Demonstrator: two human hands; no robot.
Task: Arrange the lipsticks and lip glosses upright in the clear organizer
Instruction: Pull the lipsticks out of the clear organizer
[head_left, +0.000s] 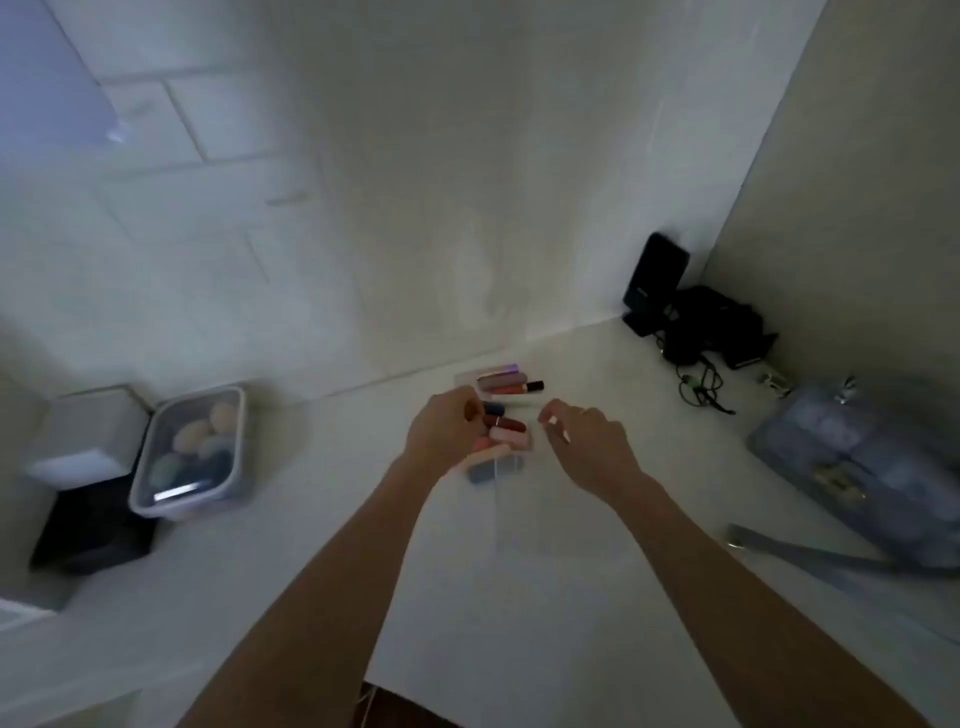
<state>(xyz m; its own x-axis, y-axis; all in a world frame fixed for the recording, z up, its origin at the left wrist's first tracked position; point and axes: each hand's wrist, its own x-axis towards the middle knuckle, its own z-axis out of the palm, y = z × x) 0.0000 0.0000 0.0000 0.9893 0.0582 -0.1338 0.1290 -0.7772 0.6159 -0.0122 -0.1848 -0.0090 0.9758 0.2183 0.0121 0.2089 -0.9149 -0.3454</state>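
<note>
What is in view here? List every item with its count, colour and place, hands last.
lipsticks and lip glosses: blurred cluster, count unclear; purple, mauve, brown, dark red, pink, blue; lying on the counter at centre, between the hands.
clear organizer: one, transparent, faint; on the counter just nearer than the cluster.
lidded container: one, clear, holding rounded pastel pieces; left on the counter.
black box: one; beside the container, far left.
black devices and cables: a pile, black; back right corner.
blue-grey bag: one; right edge, its strap trailing toward the camera.
left hand: curled at the cluster's left side; grip too blurred to tell.
right hand: fingers loosely curled, right of the cluster, holding nothing visible.
</note>
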